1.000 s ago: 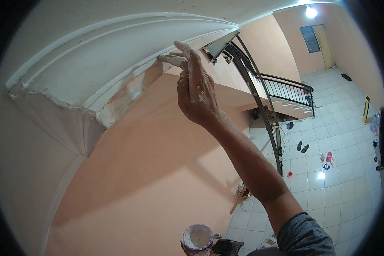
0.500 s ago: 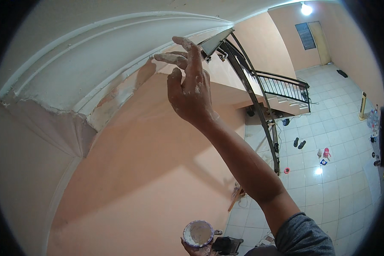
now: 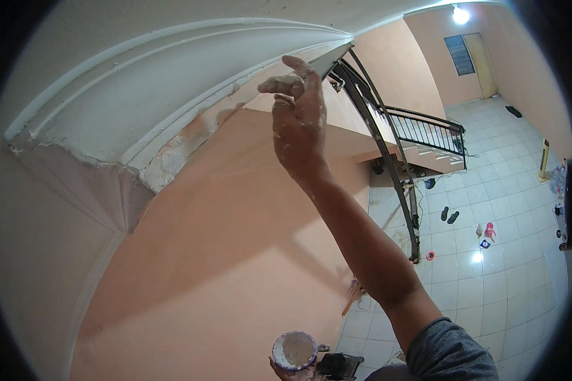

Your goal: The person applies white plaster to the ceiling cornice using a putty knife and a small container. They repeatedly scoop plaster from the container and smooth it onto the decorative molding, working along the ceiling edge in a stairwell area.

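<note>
Upper left: white cornice (image 3: pixel 190 70), rough whitish patch (image 3: pixel 178 149) just beneath. Lower centre: left hand (image 3: pixel 292 376) wrapped around cup (image 3: pixel 292 368) holding white paste (image 3: pixel 299 350). Upper centre: right hand (image 3: pixel 302 120) raised near patch, white-smeared, fingers loosely spread — contact unclear. Right: black stair railing (image 3: pixel 426 119).
</note>
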Action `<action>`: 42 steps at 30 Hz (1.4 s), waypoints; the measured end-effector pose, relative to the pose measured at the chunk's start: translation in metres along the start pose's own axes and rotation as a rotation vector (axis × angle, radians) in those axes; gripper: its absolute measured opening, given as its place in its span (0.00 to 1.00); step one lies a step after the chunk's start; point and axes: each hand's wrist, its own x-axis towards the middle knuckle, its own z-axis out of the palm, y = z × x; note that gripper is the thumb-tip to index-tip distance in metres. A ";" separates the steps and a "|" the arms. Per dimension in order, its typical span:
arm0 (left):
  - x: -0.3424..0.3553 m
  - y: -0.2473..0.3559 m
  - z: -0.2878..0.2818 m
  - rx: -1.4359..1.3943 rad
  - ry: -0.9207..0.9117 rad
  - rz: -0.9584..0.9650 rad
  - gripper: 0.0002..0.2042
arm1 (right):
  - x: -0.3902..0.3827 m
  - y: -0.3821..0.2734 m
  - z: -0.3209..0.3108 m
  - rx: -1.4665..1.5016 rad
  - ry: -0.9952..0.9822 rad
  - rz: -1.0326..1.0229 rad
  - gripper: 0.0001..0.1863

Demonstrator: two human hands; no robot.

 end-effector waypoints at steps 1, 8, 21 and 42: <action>0.001 0.001 -0.001 0.010 -0.019 -0.003 0.45 | -0.001 0.001 -0.003 -0.028 0.014 0.011 0.30; -0.002 -0.001 0.003 -0.043 -0.026 -0.024 0.45 | -0.001 -0.008 0.005 -0.124 -0.003 0.032 0.30; 0.004 -0.001 -0.004 -0.050 -0.028 -0.032 0.44 | 0.003 0.002 -0.004 -0.131 0.070 -0.072 0.26; 0.027 0.026 0.079 0.015 -0.041 -0.022 0.39 | -0.294 -0.105 -0.136 -0.720 -1.387 1.072 0.25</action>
